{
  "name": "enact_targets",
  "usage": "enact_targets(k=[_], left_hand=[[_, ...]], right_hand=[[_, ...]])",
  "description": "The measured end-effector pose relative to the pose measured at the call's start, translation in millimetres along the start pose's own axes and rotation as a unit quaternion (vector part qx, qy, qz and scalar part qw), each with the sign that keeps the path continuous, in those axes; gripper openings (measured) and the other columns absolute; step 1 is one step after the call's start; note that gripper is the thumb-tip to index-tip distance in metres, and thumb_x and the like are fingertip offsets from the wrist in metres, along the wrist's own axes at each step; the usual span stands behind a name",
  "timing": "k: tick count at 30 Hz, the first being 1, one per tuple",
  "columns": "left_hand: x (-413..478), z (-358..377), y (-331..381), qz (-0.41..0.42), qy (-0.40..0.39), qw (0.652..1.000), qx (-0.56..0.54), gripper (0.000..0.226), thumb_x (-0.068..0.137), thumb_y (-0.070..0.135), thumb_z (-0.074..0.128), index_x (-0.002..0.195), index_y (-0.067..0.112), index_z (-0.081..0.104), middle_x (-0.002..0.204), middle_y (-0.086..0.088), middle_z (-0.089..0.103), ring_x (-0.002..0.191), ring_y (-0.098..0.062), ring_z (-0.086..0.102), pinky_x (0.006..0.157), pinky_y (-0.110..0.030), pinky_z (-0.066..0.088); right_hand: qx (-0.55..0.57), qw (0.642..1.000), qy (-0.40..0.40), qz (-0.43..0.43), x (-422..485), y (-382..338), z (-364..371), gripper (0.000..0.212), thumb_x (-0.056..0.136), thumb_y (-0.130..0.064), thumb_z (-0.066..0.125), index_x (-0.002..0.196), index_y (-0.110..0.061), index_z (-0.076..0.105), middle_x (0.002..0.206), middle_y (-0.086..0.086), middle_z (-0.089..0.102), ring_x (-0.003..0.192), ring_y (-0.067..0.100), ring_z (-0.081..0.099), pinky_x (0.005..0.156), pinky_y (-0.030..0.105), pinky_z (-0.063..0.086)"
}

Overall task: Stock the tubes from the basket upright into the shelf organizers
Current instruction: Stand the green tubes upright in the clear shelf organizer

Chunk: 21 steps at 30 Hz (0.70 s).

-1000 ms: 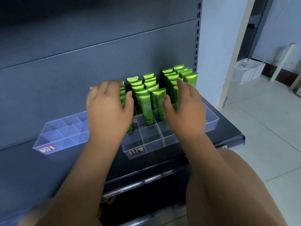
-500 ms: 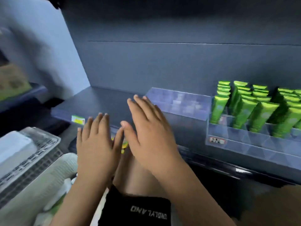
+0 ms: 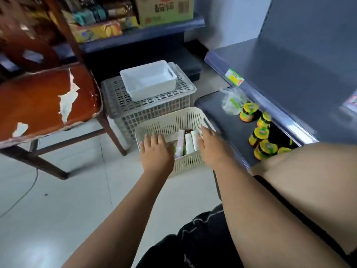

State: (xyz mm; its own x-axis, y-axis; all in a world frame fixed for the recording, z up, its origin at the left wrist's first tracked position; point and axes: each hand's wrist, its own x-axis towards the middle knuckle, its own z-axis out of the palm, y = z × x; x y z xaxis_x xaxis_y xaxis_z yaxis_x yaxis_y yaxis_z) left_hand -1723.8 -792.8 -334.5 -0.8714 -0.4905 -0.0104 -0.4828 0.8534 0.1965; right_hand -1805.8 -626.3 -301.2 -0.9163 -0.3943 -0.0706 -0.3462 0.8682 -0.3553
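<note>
A cream slotted basket (image 3: 170,122) stands on the floor beside the low shelf. Inside it lie several pale tubes (image 3: 188,143), white with green and pink ends. My left hand (image 3: 155,151) hovers over the basket's left half with fingers straight, holding nothing. My right hand (image 3: 211,147) reaches over the basket's right rim, fingers extended and slightly blurred, also holding nothing. The shelf organizers with the green tubes are out of view, except for a corner of clear plastic (image 3: 352,102) at the far right edge.
A white tub (image 3: 148,80) sits on a grey crate (image 3: 154,109) behind the basket. A worn brown chair (image 3: 44,101) stands left. Yellow-lidded jars (image 3: 260,132) and a plastic bag (image 3: 231,101) fill the bottom shelf. My knee (image 3: 309,171) is at right.
The view swung from the shelf organizers with green tubes down and left to the floor basket. Both hands left the organizer and now reach over the basket.
</note>
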Motion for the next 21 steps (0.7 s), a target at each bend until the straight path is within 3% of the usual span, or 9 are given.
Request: enact_targets(k=[4, 8, 10, 14, 18, 21], left_hand=[[18, 25, -25, -0.038, -0.026, 0.998, -0.035, 0.06, 0.104, 0.052, 0.032, 0.148, 0.013, 0.041, 0.159, -0.01, 0.039, 0.152, -0.035, 0.024, 0.124, -0.048, 0.022], [39, 36, -51, -0.092, -0.016, 0.994, -0.063, 0.057, 0.101, 0.055, 0.039, 0.137, 0.012, 0.049, 0.146, -0.009, 0.052, 0.142, -0.034, 0.037, 0.116, -0.049, 0.034], [48, 35, -63, -0.115, 0.0, 0.99, -0.077, 0.058, 0.101, 0.055, 0.041, 0.134, 0.008, 0.051, 0.14, -0.012, 0.056, 0.137, -0.034, 0.042, 0.113, -0.048, 0.037], [67, 35, -67, -0.083, -0.009, 0.988, -0.132, 0.049, 0.103, 0.042, 0.05, 0.134, 0.004, 0.052, 0.137, -0.013, 0.056, 0.13, -0.032, 0.046, 0.107, -0.043, 0.04], [99, 55, -59, -0.067, -0.052, 0.979, -0.188, 0.036, 0.102, 0.034, 0.052, 0.127, 0.008, 0.055, 0.129, -0.011, 0.059, 0.117, -0.03, 0.053, 0.086, -0.036, 0.042], [130, 78, -51, -0.123, -0.129, 0.952, -0.248, 0.039, 0.1, 0.031, 0.054, 0.134, 0.012, 0.054, 0.133, -0.01, 0.058, 0.122, -0.028, 0.054, 0.088, -0.033, 0.041]], right_hand=[[0.021, 0.999, -0.023, 0.025, 32, -21, 15, 0.039, 0.106, -0.033, 0.036, 0.14, -0.015, 0.046, 0.144, 0.01, 0.052, 0.129, 0.031, 0.05, 0.094, 0.04, 0.044], [0.075, 0.994, -0.056, 0.06, 69, -56, 38, 0.033, 0.105, -0.033, 0.039, 0.125, -0.011, 0.053, 0.127, 0.012, 0.059, 0.111, 0.033, 0.058, 0.078, 0.039, 0.042], [0.112, 0.987, -0.088, 0.08, 86, -76, 52, 0.035, 0.105, -0.034, 0.038, 0.126, -0.01, 0.052, 0.126, 0.013, 0.059, 0.109, 0.034, 0.058, 0.078, 0.039, 0.042], [0.177, 0.969, -0.12, 0.124, 117, -103, 76, 0.039, 0.106, -0.034, 0.038, 0.132, -0.008, 0.051, 0.131, 0.014, 0.058, 0.115, 0.035, 0.058, 0.079, 0.037, 0.039], [0.216, 0.952, -0.138, 0.168, 145, -107, 110, 0.035, 0.106, -0.03, 0.039, 0.129, -0.009, 0.054, 0.128, 0.012, 0.061, 0.109, 0.032, 0.059, 0.076, 0.034, 0.037], [0.211, 0.943, -0.171, 0.192, 162, -97, 146, 0.033, 0.105, -0.029, 0.041, 0.13, -0.013, 0.056, 0.125, 0.01, 0.063, 0.111, 0.031, 0.061, 0.076, 0.034, 0.04]])
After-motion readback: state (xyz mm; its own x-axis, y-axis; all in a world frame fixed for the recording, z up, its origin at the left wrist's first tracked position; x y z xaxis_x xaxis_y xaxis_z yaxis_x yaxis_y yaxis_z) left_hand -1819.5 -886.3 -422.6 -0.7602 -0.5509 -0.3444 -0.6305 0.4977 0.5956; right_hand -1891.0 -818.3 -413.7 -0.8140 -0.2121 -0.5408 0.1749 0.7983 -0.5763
